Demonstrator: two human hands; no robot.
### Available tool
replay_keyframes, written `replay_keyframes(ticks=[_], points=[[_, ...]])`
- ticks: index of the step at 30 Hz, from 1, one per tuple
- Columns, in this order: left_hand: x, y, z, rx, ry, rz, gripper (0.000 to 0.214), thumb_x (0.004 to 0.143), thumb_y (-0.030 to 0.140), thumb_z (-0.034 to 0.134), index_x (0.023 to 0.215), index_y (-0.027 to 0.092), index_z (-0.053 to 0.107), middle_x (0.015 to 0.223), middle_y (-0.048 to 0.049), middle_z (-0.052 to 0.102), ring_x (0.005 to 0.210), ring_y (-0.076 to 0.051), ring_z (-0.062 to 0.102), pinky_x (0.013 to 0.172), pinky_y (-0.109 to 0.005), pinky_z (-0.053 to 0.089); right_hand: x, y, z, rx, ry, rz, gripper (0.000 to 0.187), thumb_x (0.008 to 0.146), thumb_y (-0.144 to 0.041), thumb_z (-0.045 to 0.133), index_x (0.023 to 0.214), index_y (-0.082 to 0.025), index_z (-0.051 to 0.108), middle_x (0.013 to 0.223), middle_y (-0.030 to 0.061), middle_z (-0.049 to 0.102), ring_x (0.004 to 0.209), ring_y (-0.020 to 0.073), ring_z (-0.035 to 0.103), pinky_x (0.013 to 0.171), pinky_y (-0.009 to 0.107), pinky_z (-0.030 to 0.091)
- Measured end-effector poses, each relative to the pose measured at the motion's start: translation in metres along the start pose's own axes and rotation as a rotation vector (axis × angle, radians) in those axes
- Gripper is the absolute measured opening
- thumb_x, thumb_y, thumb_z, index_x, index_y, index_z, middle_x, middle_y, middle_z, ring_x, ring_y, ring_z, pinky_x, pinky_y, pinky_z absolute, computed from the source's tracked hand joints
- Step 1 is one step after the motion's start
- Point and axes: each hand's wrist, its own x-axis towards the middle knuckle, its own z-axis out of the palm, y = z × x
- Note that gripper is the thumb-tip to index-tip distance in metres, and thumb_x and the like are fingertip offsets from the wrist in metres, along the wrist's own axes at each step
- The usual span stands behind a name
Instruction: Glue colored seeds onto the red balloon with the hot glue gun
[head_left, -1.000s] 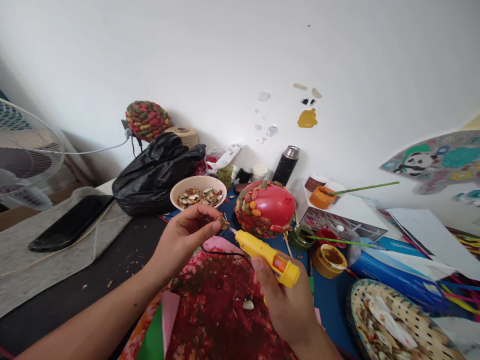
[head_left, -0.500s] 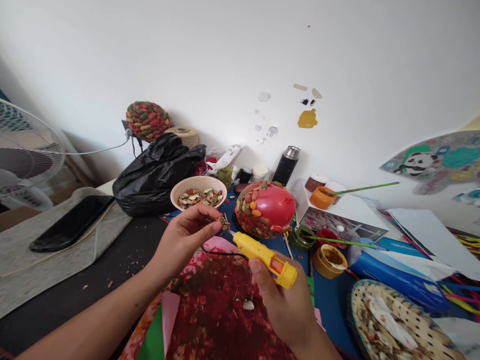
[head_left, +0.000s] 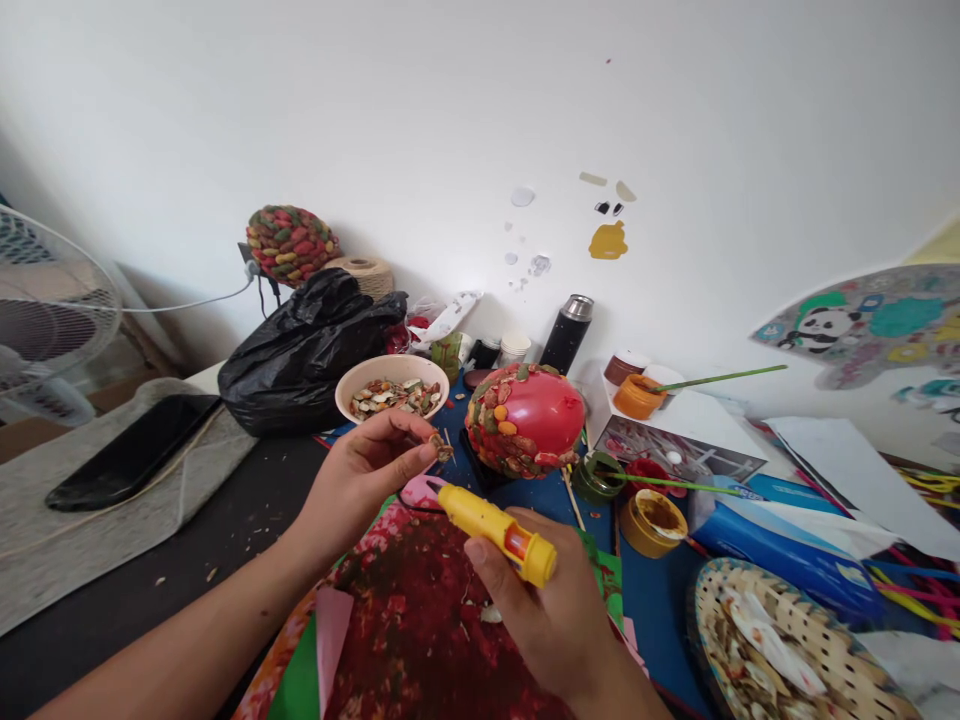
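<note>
My left hand (head_left: 375,462) pinches a small brown shell piece (head_left: 442,447) between thumb and fingertips. In my right hand (head_left: 536,590) is a yellow hot glue gun (head_left: 487,523), gripped by its body. Its nozzle points left and sits just below the pinched shell, apart from it. Beyond the hands rests a red balloon (head_left: 538,405), its left side and lower edge covered in coloured shells and its right side bare. Behind my left hand, a cream bowl (head_left: 346,380) holds many small painted shells. Paint-stained red paper (head_left: 405,620) lies under both hands.
A black bag (head_left: 289,370) and a phone (head_left: 135,450) are on the left, near a fan (head_left: 56,310). A fully covered ball (head_left: 291,243) stands at the back. Paint pots (head_left: 654,530), a thermos (head_left: 568,335) and a woven basket (head_left: 847,620) line the right.
The glue gun has moved left and down, so its tip has left the shell. The left hand still pinches the shell in nearly the same place. The view has shifted slightly.
</note>
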Motion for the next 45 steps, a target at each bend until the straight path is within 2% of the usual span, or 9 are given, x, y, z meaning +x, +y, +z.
replay_keyframes(ticks=[3, 9, 12, 14, 18, 22, 26, 38, 45], points=[[0.01, 0.006, -0.009, -0.005, 0.119, 0.052, 0.035, 0.073, 0.044, 0.104, 0.089, 0.021, 0.083, 0.083, -0.0023, 0.079, 0.074, -0.016, 0.067, 0.069, -0.026, 0.056, 0.001, -0.001, -0.001, 0.024, 0.0, 0.003, 0.051, 0.112, -0.049, 0.06, 0.069, -0.022, 0.063, 0.062, -0.0027, 0.06, 0.055, 0.0135, 0.055, 0.057, 0.026, 0.036], [0.044, 0.04, -0.052, -0.226, 0.562, 0.312, 0.037, 0.064, 0.023, 0.106, 0.084, 0.019, 0.075, 0.078, 0.0047, 0.075, 0.074, -0.012, 0.067, 0.063, -0.02, 0.054, -0.002, 0.009, -0.003, 0.291, 0.164, 0.199, 0.059, 0.106, -0.068, 0.063, 0.071, -0.02, 0.073, 0.057, -0.0022, 0.055, 0.05, 0.0136, 0.051, 0.049, 0.025, 0.037], [0.047, 0.052, -0.057, -0.166, 0.614, 0.363, 0.037, 0.063, 0.022, 0.104, 0.083, 0.02, 0.074, 0.077, 0.0053, 0.074, 0.071, -0.012, 0.064, 0.062, -0.02, 0.052, -0.003, 0.012, -0.005, 0.488, 0.294, 0.357, 0.067, 0.099, -0.079, 0.067, 0.077, -0.018, 0.08, 0.051, -0.0034, 0.051, 0.046, 0.0118, 0.049, 0.044, 0.022, 0.035], [0.042, 0.054, -0.048, -0.057, 0.518, 0.333, 0.035, 0.066, 0.028, 0.104, 0.087, 0.021, 0.076, 0.079, 0.0032, 0.076, 0.07, -0.013, 0.064, 0.064, -0.022, 0.054, -0.001, 0.012, -0.006, 0.572, 0.373, 0.432, 0.071, 0.095, -0.083, 0.069, 0.076, -0.016, 0.081, 0.051, -0.0025, 0.054, 0.045, 0.0114, 0.052, 0.045, 0.021, 0.038], [0.039, 0.049, -0.01, 0.285, 0.179, 0.285, 0.03, 0.079, 0.043, 0.095, 0.093, 0.021, 0.079, 0.085, -0.0027, 0.08, 0.074, -0.02, 0.07, 0.067, -0.028, 0.055, 0.005, 0.014, -0.008, 0.646, 0.484, 0.421, 0.071, 0.09, -0.085, 0.073, 0.072, -0.016, 0.08, 0.048, -0.0039, 0.05, 0.042, 0.0118, 0.054, 0.043, 0.021, 0.042], [0.056, 0.042, 0.025, 0.64, -0.066, 0.555, 0.012, 0.093, 0.035, 0.082, 0.097, 0.024, 0.081, 0.091, -0.0043, 0.082, 0.082, -0.022, 0.072, 0.077, -0.033, 0.055, 0.01, 0.017, -0.013, 0.655, 0.539, 0.434, 0.071, 0.091, -0.084, 0.073, 0.073, -0.017, 0.08, 0.049, -0.0031, 0.053, 0.04, 0.0125, 0.055, 0.041, 0.022, 0.044], [0.076, 0.033, 0.042, 0.723, -0.242, 0.774, 0.003, 0.098, 0.024, 0.076, 0.098, 0.024, 0.079, 0.095, -0.0058, 0.082, 0.091, -0.024, 0.074, 0.084, -0.035, 0.054, 0.014, 0.017, -0.023, 0.679, 0.592, 0.457, 0.076, 0.084, -0.091, 0.072, 0.069, -0.017, 0.077, 0.046, -0.0023, 0.053, 0.038, 0.012, 0.052, 0.038, 0.021, 0.038], [0.09, 0.019, 0.045, 0.96, -0.325, 0.979, 0.013, 0.105, 0.019, 0.066, 0.103, 0.023, 0.078, 0.097, -0.0081, 0.083, 0.091, -0.026, 0.073, 0.085, -0.039, 0.054, 0.017, 0.006, -0.031, 0.674, 0.569, 0.503, 0.082, 0.075, -0.099, 0.072, 0.068, -0.017, 0.078, 0.046, -0.0016, 0.053, 0.038, 0.0125, 0.053, 0.038, 0.022, 0.041], [0.092, 0.017, 0.044, 0.971, -0.326, 0.941, 0.013, 0.104, 0.02, 0.067, 0.104, 0.024, 0.079, 0.098, -0.0084, 0.083, 0.093, -0.026, 0.072, 0.087, -0.039, 0.054, 0.016, 0.01, -0.028, 0.653, 0.541, 0.483, 0.081, 0.079, -0.097, 0.07, 0.07, -0.017, 0.078, 0.046, -0.0017, 0.054, 0.038, 0.0122, 0.051, 0.038, 0.022, 0.038]])
